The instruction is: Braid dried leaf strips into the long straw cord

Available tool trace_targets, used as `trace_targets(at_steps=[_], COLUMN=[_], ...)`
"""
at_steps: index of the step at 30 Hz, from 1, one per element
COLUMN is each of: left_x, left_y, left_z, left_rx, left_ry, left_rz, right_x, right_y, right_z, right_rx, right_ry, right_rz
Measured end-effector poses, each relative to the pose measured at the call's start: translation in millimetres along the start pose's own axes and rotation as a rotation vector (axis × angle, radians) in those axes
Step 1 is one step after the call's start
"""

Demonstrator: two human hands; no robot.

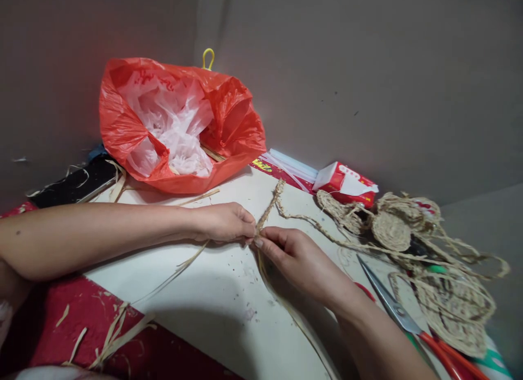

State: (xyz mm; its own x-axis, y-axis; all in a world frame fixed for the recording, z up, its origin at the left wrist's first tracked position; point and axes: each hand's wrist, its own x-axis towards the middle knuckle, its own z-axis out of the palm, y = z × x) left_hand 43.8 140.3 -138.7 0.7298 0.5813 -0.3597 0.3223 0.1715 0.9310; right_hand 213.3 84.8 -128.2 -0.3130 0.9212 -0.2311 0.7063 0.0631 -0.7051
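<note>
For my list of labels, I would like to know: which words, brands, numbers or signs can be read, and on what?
No text reads clearly.
Red plastic bag: reddish marks inside, too blurred to read.
Red surface beside the bag: yellow lettering, too small and blurred.
Red-and-white box: pale marks, nothing readable.

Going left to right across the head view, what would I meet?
Black flat object → left hand → right hand → red-and-white box → braided bundle. Left out: red bag, overlapping the left hand's span.
</note>
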Motion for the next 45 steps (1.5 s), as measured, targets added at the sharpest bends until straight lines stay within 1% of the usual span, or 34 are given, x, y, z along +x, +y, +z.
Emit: trace_targets(at_steps=[2,4,7,10,12,14,17,19,22,25,26,28,30,31,32,33,35,36,37,38,40,42,43,45], left_x=[1.2,2.6,4.0,4.4,3.8,2.5,-0.4,-2.0,-3.0,-2.5,-2.3,-2.2,-2.6,-2.9,-3.2,-3.6,-4.4,-4.8,-5.1,-5.3,-5.3,-4.8,-4.4,-3.6], left_y=[-0.6,-1.9,-4.0,-5.1,-5.0,-4.1,-2.2,-1.2,-1.1,-2.2,-2.5,-2.7,-2.3,-2.0,-1.6,-1.2,-0.6,-0.4,-0.3,-0.3,-0.8,-1.7,-2.4,-3.7], left_z=[1.0,1.8,2.4,3.3,4.3,5.5,7.1,7.9,8.4,8.0,7.7,6.4,4.5,3.4,2.3,1.3,-0.5,-1.2,-1.6,-1.8,-1.7,-1.1,-0.8,-0.4], left_rx=[0.032,0.076,0.107,0.046,-0.039,-0.100,-0.145,-0.191,-0.245,-0.265,-0.267,-0.272,-0.281,-0.290,-0.302,-0.316,-0.339,-0.346,-0.349,-0.349,-0.331,-0.301,-0.283,-0.250], left_ry=[0.035,0.062,0.079,0.060,0.019,0.017,0.062,0.047,0.006,-0.018,-0.023,-0.032,-0.035,-0.037,-0.041,-0.046,-0.061,-0.067,-0.071,-0.070,-0.063,-0.070,-0.069,-0.056], left_rz=[0.029,0.063,0.079,0.089,0.092,0.080,0.024,0.000,0.001,-0.001,-0.001,-0.002,-0.005,-0.005,-0.006,-0.005,0.004,0.008,0.013,0.022,0.055,0.094,0.105,0.101], right_x=[-2.2,-3.5,-3.9,-4.4,-5.6,-7.2,-8.9,-9.5,-11.9,-21.9,-27.4,-39.4,-47.5,-48.2,-46.1,-41.4,-26.4,-17.9,-10.1,-3.7,4.1,5.8,5.5,4.6], right_y=[-1.9,-3.2,-4.9,-9.3,-13.5,-17.1,-19.7,-20.2,-23.1,-33.5,-38.6,-49.0,-54.6,-54.2,-51.1,-45.6,-30.1,-21.9,-14.6,-9.1,-4.3,-5.9,-7.6,-9.7], right_z=[-3.0,-6.6,-7.5,1.4,11.2,21.0,31.3,36.3,45.2,52.8,52.9,46.5,31.5,21.9,12.0,2.8,-10.9,-14.1,-14.8,-13.1,-4.5,5.9,9.9,13.6], right_rx=[-0.057,-0.066,0.037,0.194,0.216,0.113,-0.174,-0.354,-0.545,-0.610,-0.589,-0.467,-0.253,-0.153,-0.070,-0.014,0.028,0.014,0.032,0.103,0.341,0.596,0.691,0.799], right_ry=[0.003,-0.005,-0.025,-0.053,-0.043,0.022,0.141,0.180,0.168,0.069,0.014,-0.132,-0.273,-0.318,-0.317,-0.200,0.230,0.384,0.445,0.412,0.221,0.024,-0.031,-0.067], right_rz=[-0.010,-0.001,0.058,0.142,0.154,0.118,0.065,0.069,0.045,-0.009,-0.027,-0.071,-0.099,-0.090,-0.077,-0.035,0.043,0.068,0.095,0.112,0.144,0.191,0.221,0.268])
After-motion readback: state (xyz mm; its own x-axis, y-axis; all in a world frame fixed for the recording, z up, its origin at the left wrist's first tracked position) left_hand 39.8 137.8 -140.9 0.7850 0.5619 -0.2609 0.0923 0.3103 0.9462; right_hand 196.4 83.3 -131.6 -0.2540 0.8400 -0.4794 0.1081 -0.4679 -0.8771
